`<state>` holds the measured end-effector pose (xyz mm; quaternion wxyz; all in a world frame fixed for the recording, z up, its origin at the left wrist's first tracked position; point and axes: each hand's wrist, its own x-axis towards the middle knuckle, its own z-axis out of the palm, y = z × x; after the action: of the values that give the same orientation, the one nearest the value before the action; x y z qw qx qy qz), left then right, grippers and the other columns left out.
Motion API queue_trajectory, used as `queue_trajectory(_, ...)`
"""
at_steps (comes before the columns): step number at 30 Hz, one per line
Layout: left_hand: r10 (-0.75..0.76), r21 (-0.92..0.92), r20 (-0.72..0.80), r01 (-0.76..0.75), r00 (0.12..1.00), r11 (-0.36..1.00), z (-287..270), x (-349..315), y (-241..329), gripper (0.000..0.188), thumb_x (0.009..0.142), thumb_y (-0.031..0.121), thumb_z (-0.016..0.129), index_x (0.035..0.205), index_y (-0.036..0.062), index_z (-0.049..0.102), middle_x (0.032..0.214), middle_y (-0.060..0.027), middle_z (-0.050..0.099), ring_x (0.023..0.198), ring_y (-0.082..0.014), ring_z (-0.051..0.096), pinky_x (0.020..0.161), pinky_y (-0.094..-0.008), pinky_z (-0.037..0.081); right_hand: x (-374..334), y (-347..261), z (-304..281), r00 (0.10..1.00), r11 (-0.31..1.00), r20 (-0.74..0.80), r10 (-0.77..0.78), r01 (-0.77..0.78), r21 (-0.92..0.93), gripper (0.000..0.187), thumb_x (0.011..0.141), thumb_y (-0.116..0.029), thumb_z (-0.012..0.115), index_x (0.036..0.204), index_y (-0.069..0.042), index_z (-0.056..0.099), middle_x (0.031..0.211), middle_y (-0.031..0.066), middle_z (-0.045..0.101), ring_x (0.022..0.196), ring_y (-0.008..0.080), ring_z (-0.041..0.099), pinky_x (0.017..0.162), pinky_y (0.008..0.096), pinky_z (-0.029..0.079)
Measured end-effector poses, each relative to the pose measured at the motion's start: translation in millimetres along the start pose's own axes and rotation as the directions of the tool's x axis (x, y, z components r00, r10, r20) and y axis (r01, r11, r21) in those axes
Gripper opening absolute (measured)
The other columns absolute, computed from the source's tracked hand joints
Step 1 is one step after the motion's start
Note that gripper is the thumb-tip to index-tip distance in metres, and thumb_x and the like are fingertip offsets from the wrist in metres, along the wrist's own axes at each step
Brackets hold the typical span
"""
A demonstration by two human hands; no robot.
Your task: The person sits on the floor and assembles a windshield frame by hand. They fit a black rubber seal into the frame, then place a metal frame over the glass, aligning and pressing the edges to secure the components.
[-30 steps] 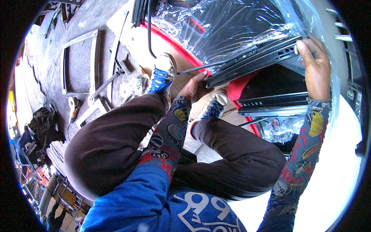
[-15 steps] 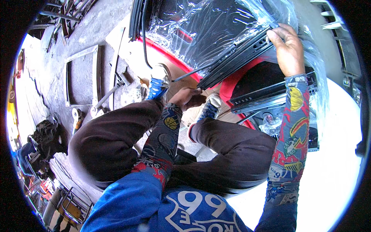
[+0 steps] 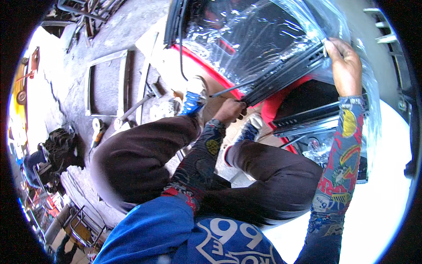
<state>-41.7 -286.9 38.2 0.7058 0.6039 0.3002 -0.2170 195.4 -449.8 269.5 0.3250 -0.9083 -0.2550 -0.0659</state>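
A long black metal slide rail (image 3: 288,72) slants across the front of a red and black, seat-like piece under clear plastic film (image 3: 263,26). At its lower near end, my left hand (image 3: 229,111) is closed with the fingers curled round the tip. The thumb and fingers of my right hand (image 3: 346,66) pinch the far upper end, where a small pale bit shows at the fingertips. A thin black rod (image 3: 233,89) runs beside the rail. Below lies a second red and black piece with another black rail (image 3: 307,116) on it.
My shoes (image 3: 193,96) stand close to the red edge. On the concrete floor to the left lie a rectangular metal frame (image 3: 107,83), a hammer (image 3: 138,105) and an angle grinder (image 3: 97,132). Scrap metal (image 3: 83,13) piles up at the far left, and a dark heap (image 3: 61,147) sits nearer.
The scene has shifted slightly right and down in view. Both hands stay at the rail's two ends; my left fingers have curled more closely round the lower end.
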Motion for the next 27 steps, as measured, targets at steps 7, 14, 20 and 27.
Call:
queue_trajectory(7,-0.105,-0.159,-0.033,0.099,0.994,0.982,7.5,-4.0,-25.1,0.032,0.095,0.033,0.055,0.088,0.0042,0.066,0.075,-0.0051,0.066,0.061,-0.0148,0.061,0.051,-0.0292,0.044,-4.4,4.9,7.1,0.997,0.995,0.071,-0.017,0.024,-0.098,0.029,0.087,-0.025,0.068,0.097,0.002,0.072,0.112,0.0194,0.067,0.111,0.0293,0.062,0.1,0.0357,0.043)
queue_trajectory(14,-0.138,-0.194,-0.009,0.134,0.99,0.972,6.1,-5.8,-17.8,0.03,0.094,0.035,0.059,0.09,0.0053,0.066,0.077,-0.004,0.067,0.061,-0.0144,0.061,0.051,-0.0285,0.043,1.1,14.3,7.6,0.999,0.99,0.038,0.03,-0.025,-0.139,0.033,0.085,-0.028,0.07,0.099,0.002,0.072,0.115,0.02,0.067,0.114,0.0296,0.062,0.1,0.0351,0.043)
queue_trajectory(20,-0.135,-0.185,0.012,0.135,0.991,0.973,4.9,-10.5,-17.4,0.031,0.094,0.037,0.058,0.096,0.007,0.065,0.079,-0.0029,0.066,0.067,-0.0136,0.062,0.058,-0.0293,0.045,-1.5,17.2,11.0,0.997,0.988,-0.013,-0.077,0.074,-0.134,0.028,0.084,-0.028,0.07,0.092,-0.002,0.074,0.111,0.017,0.069,0.108,0.0298,0.064,0.097,0.0356,0.046)
queue_trajectory(27,-0.002,-0.185,0.03,0.007,1.0,0.983,11.5,-8.6,-13.8,0.036,0.097,0.041,0.054,0.107,0.0081,0.064,0.092,-0.0027,0.068,0.076,-0.0153,0.061,0.065,-0.0318,0.045,0.5,9.8,12.5,0.986,0.986,-0.12,0.116,-0.1,0.132,0.03,0.088,-0.031,0.066,0.095,-0.003,0.072,0.09,0.0131,0.072,0.084,0.023,0.069,0.081,0.0328,0.05)
